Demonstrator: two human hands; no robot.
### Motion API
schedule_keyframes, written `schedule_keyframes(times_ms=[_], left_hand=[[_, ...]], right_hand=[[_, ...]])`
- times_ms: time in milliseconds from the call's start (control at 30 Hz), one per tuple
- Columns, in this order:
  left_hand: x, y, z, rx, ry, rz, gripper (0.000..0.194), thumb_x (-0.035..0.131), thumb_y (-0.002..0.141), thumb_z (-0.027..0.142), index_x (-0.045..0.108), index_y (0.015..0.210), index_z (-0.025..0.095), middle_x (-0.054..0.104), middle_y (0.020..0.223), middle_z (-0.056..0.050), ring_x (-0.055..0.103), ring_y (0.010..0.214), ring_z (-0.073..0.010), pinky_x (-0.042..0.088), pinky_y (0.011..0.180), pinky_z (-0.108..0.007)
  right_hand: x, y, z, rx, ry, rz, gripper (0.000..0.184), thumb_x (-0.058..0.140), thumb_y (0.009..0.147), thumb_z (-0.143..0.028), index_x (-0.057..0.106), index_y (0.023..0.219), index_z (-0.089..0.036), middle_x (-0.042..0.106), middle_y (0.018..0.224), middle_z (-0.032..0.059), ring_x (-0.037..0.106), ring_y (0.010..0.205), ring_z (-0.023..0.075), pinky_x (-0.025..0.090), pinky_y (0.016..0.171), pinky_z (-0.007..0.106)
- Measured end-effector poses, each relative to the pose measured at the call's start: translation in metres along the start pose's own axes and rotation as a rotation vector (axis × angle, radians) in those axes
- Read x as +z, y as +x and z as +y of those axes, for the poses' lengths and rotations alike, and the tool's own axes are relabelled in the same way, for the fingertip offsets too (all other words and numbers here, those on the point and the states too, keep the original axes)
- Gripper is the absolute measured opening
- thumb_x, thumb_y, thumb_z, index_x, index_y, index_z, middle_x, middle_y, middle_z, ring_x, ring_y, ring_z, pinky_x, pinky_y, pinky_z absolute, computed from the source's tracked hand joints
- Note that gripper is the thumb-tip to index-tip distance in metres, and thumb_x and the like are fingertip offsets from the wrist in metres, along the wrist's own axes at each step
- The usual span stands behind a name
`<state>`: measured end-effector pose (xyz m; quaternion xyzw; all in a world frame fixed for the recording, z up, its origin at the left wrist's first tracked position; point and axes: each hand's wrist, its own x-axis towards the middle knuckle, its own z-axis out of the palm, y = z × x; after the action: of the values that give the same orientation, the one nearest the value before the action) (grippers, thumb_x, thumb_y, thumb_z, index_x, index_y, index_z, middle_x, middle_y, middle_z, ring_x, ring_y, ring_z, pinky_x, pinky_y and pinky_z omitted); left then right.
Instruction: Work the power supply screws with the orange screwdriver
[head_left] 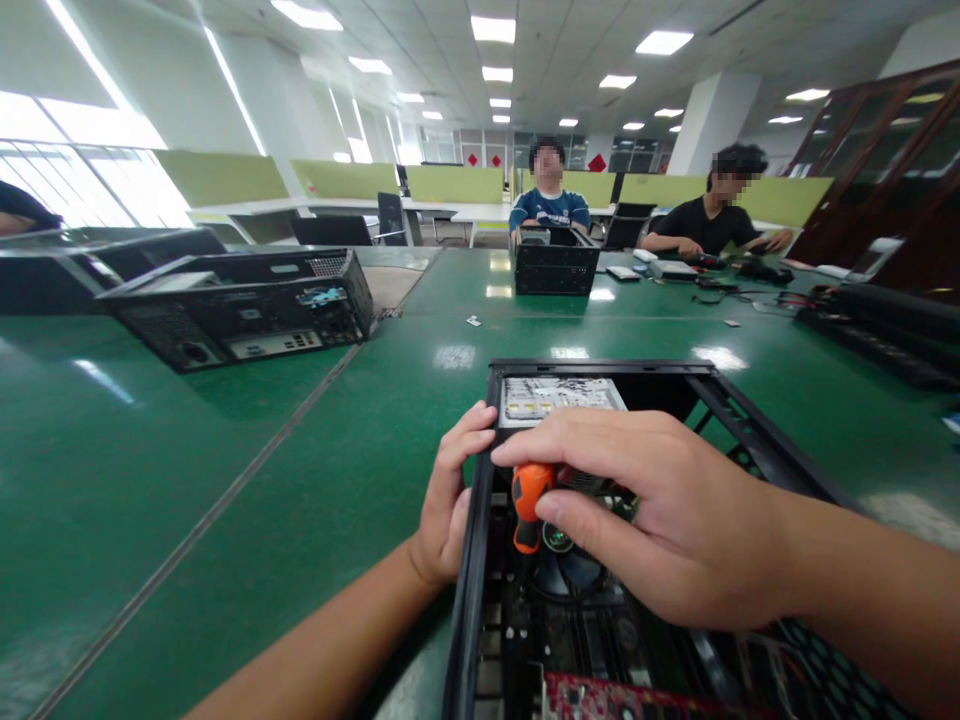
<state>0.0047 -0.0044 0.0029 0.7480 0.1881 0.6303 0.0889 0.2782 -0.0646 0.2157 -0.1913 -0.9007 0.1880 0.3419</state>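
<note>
An open black computer case (472, 600) lies in front of me on the green table. My right hand (660, 510) reaches over it from the right, thumb and fingers around the orange-and-black handle of a screwdriver (531, 492). The handle stands nearly upright; its tip is hidden inside the case. My left hand (450, 500) grips the case's left side wall, fingers near the upper edge. Below the screwdriver sits a round black cooling fan (566, 575). A red circuit board (600, 697) shows at the bottom, and a silvery power supply (555, 395) is at the far end, partly covered by my right hand.
Another computer case (255, 310) lies at the left on the green table (315, 500). Across it, a person (550, 205) sits behind a black case (555, 265). A second person (712, 225) handles parts at the right, near cables and dark equipment (892, 330). A small white piece (473, 321) lies mid-table.
</note>
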Motion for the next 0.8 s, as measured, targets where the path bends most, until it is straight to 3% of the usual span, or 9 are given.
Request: schedule_keyframes(times_ms=[167, 267, 433, 567, 700, 800], left_hand=[[-0.002, 0.005, 0.003, 0.006, 0.018, 0.005, 0.051, 0.061, 0.133, 0.050, 0.070, 0.181, 0.034, 0.078, 0.187, -0.008, 0.073, 0.181, -0.0397, 0.061, 0.157, -0.060], [-0.003, 0.006, 0.003, -0.016, 0.009, -0.003, 0.048, 0.061, 0.133, 0.053, 0.071, 0.178, 0.037, 0.079, 0.186, -0.004, 0.072, 0.182, -0.0372, 0.058, 0.158, -0.053], [-0.003, 0.008, 0.002, -0.004, 0.019, 0.005, 0.052, 0.066, 0.131, 0.057, 0.071, 0.179, 0.036, 0.080, 0.183, -0.011, 0.075, 0.179, -0.0405, 0.063, 0.151, -0.068], [-0.003, 0.008, 0.002, 0.004, 0.035, 0.005, 0.054, 0.069, 0.130, 0.054, 0.071, 0.181, 0.038, 0.081, 0.181, -0.013, 0.076, 0.176, -0.0415, 0.065, 0.147, -0.070], [-0.003, 0.007, 0.002, 0.017, 0.030, 0.005, 0.054, 0.067, 0.130, 0.047, 0.070, 0.182, 0.035, 0.080, 0.184, -0.014, 0.074, 0.179, -0.0387, 0.063, 0.150, -0.065], [-0.003, 0.007, 0.004, 0.013, 0.029, 0.002, 0.054, 0.069, 0.128, 0.043, 0.070, 0.181, 0.035, 0.081, 0.184, -0.013, 0.072, 0.182, -0.0377, 0.061, 0.152, -0.065]], right_hand=[[0.000, 0.003, 0.001, 0.006, 0.015, -0.010, 0.005, 0.090, 0.116, -0.025, 0.085, 0.115, -0.024, 0.098, 0.112, 0.0046, 0.090, 0.098, 0.0225, 0.071, 0.095, 0.034], [-0.002, 0.003, 0.002, 0.069, 0.069, -0.026, 0.023, 0.103, 0.111, -0.032, 0.081, 0.106, -0.025, 0.094, 0.105, 0.0008, 0.085, 0.088, 0.0190, 0.066, 0.088, 0.030], [-0.004, 0.002, 0.001, 0.180, 0.113, -0.034, 0.037, 0.115, 0.100, -0.037, 0.080, 0.102, -0.025, 0.087, 0.095, -0.0027, 0.079, 0.081, 0.0173, 0.063, 0.080, 0.028], [-0.008, 0.003, -0.003, 0.154, 0.137, -0.058, 0.010, 0.095, 0.108, -0.020, 0.087, 0.108, -0.026, 0.099, 0.113, 0.0034, 0.093, 0.100, 0.0226, 0.073, 0.098, 0.034], [-0.015, 0.003, -0.008, 0.175, 0.147, -0.079, 0.029, 0.077, 0.107, -0.008, 0.095, 0.118, -0.028, 0.104, 0.130, 0.0027, 0.099, 0.116, 0.0234, 0.076, 0.112, 0.036], [-0.021, 0.000, -0.007, 0.192, 0.121, -0.002, 0.031, 0.076, 0.105, -0.010, 0.097, 0.119, -0.028, 0.104, 0.127, 0.0009, 0.099, 0.111, 0.0235, 0.078, 0.105, 0.035]])
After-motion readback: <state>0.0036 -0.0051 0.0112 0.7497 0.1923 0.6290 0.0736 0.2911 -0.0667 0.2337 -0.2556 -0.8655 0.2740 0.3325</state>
